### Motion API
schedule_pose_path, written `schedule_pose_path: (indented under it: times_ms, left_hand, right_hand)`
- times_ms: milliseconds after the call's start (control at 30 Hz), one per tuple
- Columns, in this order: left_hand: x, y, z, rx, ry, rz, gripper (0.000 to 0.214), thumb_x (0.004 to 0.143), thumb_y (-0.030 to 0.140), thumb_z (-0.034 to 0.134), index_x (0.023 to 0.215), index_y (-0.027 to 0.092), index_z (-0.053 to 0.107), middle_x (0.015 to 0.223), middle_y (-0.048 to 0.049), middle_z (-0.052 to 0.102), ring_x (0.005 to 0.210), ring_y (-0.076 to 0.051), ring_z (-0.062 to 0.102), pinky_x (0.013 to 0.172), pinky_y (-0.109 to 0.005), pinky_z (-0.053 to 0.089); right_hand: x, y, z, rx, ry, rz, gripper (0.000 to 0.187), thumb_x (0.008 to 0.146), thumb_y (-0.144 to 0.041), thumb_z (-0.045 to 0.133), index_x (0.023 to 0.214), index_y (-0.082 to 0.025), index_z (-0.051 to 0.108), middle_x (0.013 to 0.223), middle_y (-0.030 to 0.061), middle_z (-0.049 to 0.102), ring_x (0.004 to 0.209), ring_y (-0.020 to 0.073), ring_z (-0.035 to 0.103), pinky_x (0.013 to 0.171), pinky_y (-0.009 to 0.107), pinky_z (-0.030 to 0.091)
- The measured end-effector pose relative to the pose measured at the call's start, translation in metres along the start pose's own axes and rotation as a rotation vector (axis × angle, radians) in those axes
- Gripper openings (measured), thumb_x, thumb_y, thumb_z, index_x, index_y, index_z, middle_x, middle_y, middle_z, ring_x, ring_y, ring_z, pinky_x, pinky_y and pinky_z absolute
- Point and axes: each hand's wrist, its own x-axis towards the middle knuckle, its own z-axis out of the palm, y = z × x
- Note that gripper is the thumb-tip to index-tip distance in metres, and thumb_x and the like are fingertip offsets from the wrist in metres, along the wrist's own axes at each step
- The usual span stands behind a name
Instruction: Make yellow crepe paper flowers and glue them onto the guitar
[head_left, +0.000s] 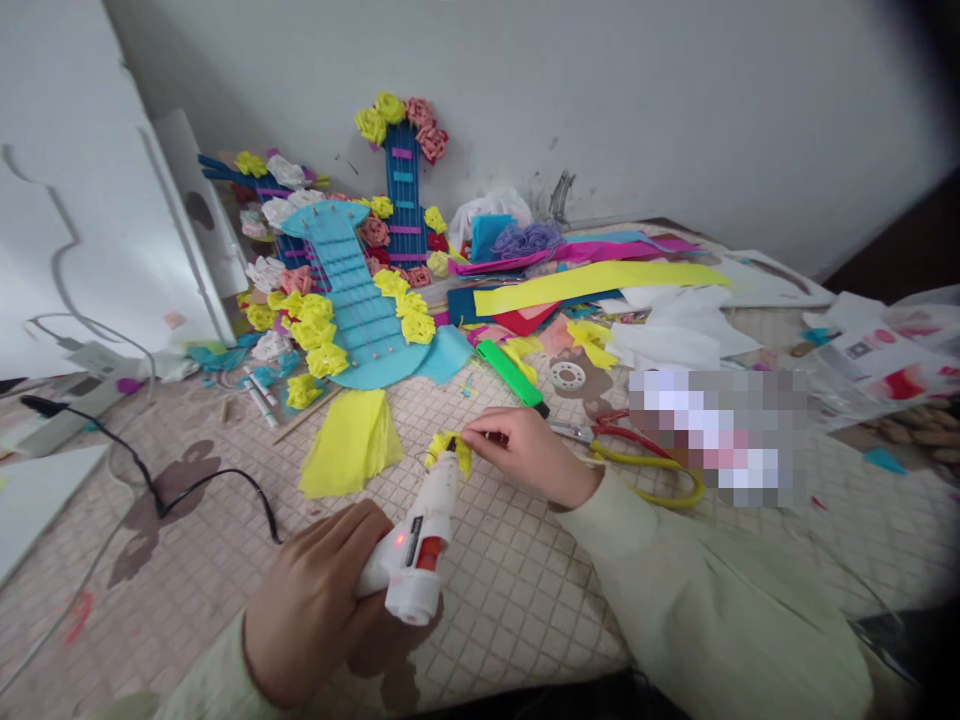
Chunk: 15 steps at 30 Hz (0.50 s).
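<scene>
My left hand (319, 595) is wrapped round the handle of a white hot glue gun (416, 545), whose small red light glows. The gun's dark nozzle points away from me and meets a small yellow crepe paper flower (437, 450). My right hand (529, 455) pinches that flower at its right side between thumb and fingers. To the left lies a stack of yellow crepe paper pieces (351, 445). Just beyond my right hand rests a green marker-like tool with a black end (511, 376).
Blue cardboard guitar shapes (360, 310) trimmed with paper flowers lean at the back left. Coloured paper strips (600, 285) pile up along the wall. Red-handled pliers (615, 425), yellow-handled scissors (694, 490) and a white tape ring (567, 376) lie to the right. A black cable (161, 505) crosses the left side.
</scene>
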Motion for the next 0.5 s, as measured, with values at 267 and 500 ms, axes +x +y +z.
schedule_pose_path:
  times_ms: [267,500]
  left_hand:
    - [0.0003,-0.001,0.0012,0.004,-0.006,0.004,0.013,0.075,0.028,0.042,0.077,0.019,0.051,0.072,-0.0044,0.057,0.06,-0.019,0.053,0.053,-0.031,0.041]
    - [-0.0024,-0.0029,0.0027,0.004,-0.009,-0.005,0.014,0.077,0.031,0.044,0.076,0.018,0.05,0.071,-0.0041,0.056,0.059,-0.019,0.053,0.052,-0.031,0.041]
  right_hand:
    - [-0.0001,0.0002,0.0,-0.015,-0.005,0.006,0.023,0.084,-0.022,0.046,0.075,-0.014,0.065,0.072,0.0027,0.063,0.063,0.0099,0.052,0.056,0.021,0.036]
    - [0.0002,0.002,-0.0002,-0.021,-0.009,-0.017,0.025,0.085,-0.023,0.044,0.073,-0.015,0.064,0.07,0.0018,0.062,0.062,0.0098,0.051,0.056,0.021,0.034]
